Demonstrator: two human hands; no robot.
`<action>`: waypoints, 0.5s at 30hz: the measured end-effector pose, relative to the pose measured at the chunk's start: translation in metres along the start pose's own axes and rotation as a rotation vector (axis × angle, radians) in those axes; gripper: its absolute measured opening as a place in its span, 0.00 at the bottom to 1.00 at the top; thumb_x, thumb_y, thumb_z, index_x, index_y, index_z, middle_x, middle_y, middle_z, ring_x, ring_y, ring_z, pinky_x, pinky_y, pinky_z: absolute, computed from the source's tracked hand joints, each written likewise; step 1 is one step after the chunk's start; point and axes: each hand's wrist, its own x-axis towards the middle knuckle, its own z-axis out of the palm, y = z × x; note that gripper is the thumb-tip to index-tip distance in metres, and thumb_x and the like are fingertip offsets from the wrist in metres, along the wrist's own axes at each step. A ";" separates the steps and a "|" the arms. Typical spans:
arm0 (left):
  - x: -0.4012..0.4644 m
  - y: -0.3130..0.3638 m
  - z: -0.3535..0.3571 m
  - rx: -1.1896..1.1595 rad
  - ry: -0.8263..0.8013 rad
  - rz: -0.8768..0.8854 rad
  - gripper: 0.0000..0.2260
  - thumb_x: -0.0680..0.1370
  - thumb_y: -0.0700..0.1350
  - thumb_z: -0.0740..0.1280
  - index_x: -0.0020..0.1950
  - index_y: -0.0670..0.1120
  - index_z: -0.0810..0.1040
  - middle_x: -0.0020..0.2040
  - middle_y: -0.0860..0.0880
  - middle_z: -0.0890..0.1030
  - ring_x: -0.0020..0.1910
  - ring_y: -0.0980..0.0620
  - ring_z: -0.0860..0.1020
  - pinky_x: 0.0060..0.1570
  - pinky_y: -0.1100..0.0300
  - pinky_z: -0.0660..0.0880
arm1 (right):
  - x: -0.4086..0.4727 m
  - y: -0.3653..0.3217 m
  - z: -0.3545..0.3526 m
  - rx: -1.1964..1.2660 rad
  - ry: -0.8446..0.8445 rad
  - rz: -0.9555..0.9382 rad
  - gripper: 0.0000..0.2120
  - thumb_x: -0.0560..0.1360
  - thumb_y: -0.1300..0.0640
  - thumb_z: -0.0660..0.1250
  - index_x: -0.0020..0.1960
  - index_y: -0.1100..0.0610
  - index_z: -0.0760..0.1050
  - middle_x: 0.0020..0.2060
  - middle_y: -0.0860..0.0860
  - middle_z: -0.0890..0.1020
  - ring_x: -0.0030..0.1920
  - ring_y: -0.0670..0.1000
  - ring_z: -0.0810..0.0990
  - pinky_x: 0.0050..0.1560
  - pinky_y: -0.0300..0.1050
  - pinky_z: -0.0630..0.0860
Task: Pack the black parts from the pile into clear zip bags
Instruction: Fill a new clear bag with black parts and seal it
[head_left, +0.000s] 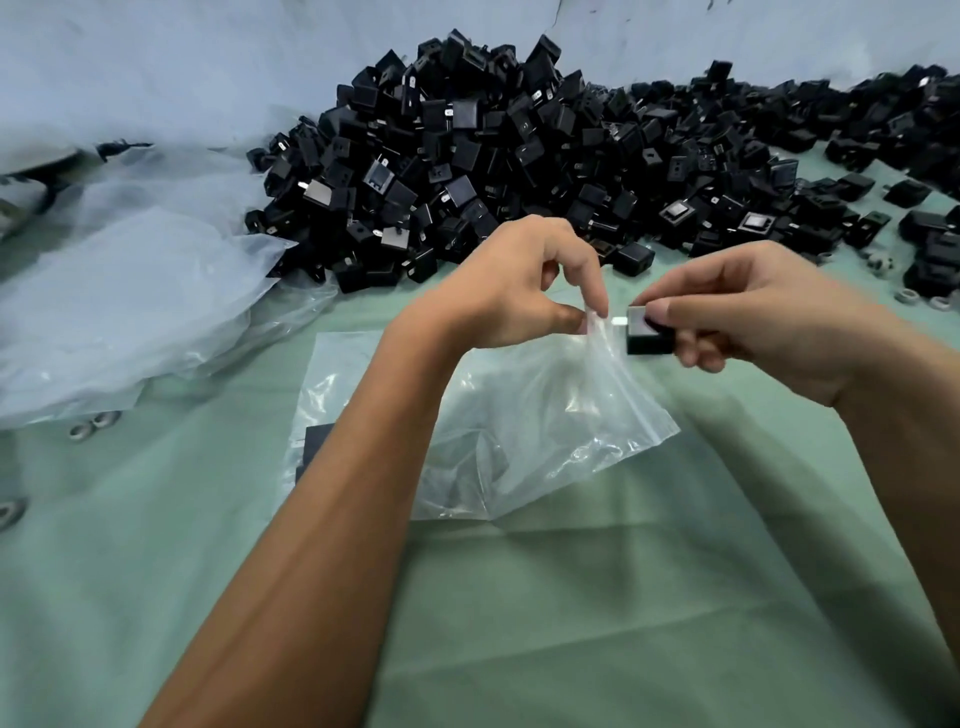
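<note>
Nearest, over the green cloth, two bare forearms reach in; the left hand pinches the top edge of a clear zip bag between thumb and forefinger, lifting its mouth while the lower part trails on the cloth; the right hand grips one black part between thumb and fingers, a pale metal face turned toward the bag, the part just beside the pinched edge but not yet inside; the step in hand looks like loading a part into the bag, and the next move calls for the mouth to gape wide enough (whether it is parted at all I cannot tell) and for the part to be steered in without snagging the thin film; another flat bag lies under the left forearm with something dark in it; to the left sits a heap of crumpled plastic; farthest back spreads the pile of black parts.
</note>
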 end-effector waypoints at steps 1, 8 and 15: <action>0.000 -0.002 -0.002 0.001 -0.006 -0.013 0.08 0.70 0.40 0.80 0.43 0.53 0.87 0.41 0.57 0.74 0.36 0.54 0.68 0.39 0.60 0.70 | 0.000 0.001 -0.001 0.027 0.035 0.026 0.04 0.78 0.66 0.71 0.49 0.66 0.84 0.27 0.56 0.80 0.25 0.49 0.76 0.24 0.36 0.71; 0.002 -0.001 0.013 0.108 -0.122 -0.062 0.07 0.69 0.38 0.80 0.40 0.49 0.86 0.34 0.55 0.78 0.31 0.63 0.72 0.34 0.70 0.66 | -0.002 -0.003 0.013 0.147 -0.034 0.117 0.06 0.79 0.65 0.68 0.50 0.66 0.83 0.29 0.56 0.82 0.25 0.47 0.79 0.24 0.35 0.75; 0.001 0.001 0.007 0.078 -0.112 -0.088 0.08 0.69 0.36 0.80 0.40 0.49 0.86 0.38 0.47 0.82 0.33 0.60 0.72 0.37 0.64 0.73 | -0.002 0.010 0.019 0.023 -0.058 0.229 0.05 0.80 0.66 0.69 0.54 0.67 0.82 0.34 0.59 0.83 0.26 0.48 0.80 0.27 0.36 0.77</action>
